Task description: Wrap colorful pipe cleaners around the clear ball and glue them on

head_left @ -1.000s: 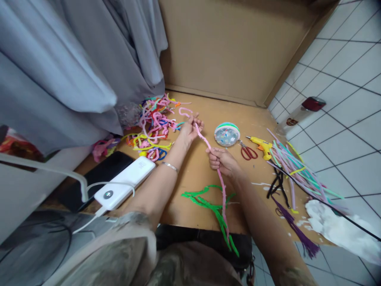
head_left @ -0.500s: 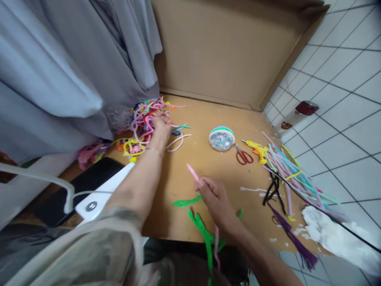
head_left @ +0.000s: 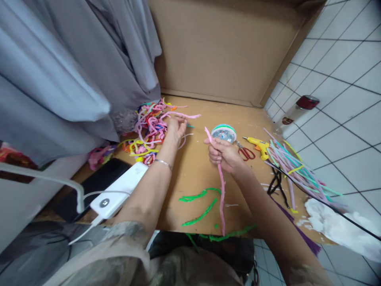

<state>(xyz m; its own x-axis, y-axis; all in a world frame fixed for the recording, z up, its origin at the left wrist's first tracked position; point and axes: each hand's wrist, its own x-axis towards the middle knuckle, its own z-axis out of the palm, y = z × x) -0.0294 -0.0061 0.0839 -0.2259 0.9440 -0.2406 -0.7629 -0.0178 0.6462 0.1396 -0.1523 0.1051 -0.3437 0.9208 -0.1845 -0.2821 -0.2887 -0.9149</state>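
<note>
My left hand (head_left: 177,126) is closed at the right side of a tangled pile of coloured pipe cleaners (head_left: 153,123), with a pink pipe cleaner (head_left: 193,116) at its fingertips. Closer to the middle, my right hand (head_left: 222,153) grips another pink pipe cleaner (head_left: 222,198), whose short end sticks up above the fist and whose long end hangs toward the table's front edge. Below and left of it lie green pipe cleaner pieces (head_left: 201,214). Just behind my right hand is a clear round container (head_left: 224,133) with a green and white rim, partly covered by the fingers.
Red-handled scissors (head_left: 246,153), a yellow glue gun (head_left: 258,147) and straight pipe cleaners (head_left: 300,172) lie to the right, with white fluff (head_left: 333,222) at the corner. A white power bank (head_left: 119,190) and a dark phone (head_left: 89,190) are at left.
My right hand has moved up and forward with its pink pipe cleaner. My left hand has shifted right, and a pink strand now stretches out past its fingers. The green pieces lie differently.
</note>
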